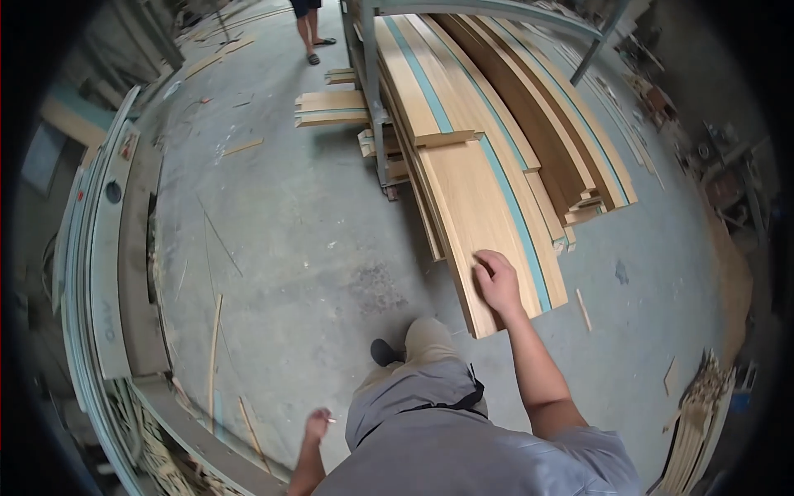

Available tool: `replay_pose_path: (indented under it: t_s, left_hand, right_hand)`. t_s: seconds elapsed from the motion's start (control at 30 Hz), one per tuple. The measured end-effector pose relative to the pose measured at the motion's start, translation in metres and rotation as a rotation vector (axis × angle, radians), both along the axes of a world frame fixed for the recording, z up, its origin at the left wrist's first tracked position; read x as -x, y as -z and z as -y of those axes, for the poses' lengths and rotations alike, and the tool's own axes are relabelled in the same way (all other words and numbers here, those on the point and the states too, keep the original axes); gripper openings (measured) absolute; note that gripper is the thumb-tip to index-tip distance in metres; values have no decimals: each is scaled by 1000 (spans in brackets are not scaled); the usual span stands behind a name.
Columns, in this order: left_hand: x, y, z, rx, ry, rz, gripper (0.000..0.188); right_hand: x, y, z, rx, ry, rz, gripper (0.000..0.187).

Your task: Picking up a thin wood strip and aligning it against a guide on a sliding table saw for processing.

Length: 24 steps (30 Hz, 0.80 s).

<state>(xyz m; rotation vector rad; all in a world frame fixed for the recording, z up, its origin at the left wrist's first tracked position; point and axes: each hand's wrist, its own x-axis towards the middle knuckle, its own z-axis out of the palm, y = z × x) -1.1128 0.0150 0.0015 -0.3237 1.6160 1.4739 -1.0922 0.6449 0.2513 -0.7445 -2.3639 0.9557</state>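
My right hand (497,279) rests flat on the near end of a long light wooden board (467,207) lying on top of a stack of boards with teal edge strips. The fingers curl over the board's surface near its left edge. My left hand (316,424) hangs low at my side, pinching a small thin white stick, probably a cigarette (331,420). My leg and dark shoe (383,352) step toward the stack.
Darker brown boards (546,132) lie on the same metal rack (374,99). Short offcuts (331,107) are piled on the concrete floor beyond. Another person's legs (311,29) stand at the top. A machine table (124,248) runs along the left; strips are stacked at lower right (699,413).
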Motion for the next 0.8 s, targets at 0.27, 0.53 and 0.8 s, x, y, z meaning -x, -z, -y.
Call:
replay_pose_path:
  t_s: [0.27, 0.53, 0.8]
  left_hand:
    - [326, -165, -287, 347, 326, -976, 26]
    - [352, -273, -597, -28, 869, -1645, 44]
    - [381, -285, -707, -224, 1066, -1839, 56]
  right_hand:
    - [27, 15, -12, -172, 250, 76, 14]
    - [54, 18, -34, -157, 469, 187, 9]
    - [64, 18, -43, -190, 538, 196, 10]
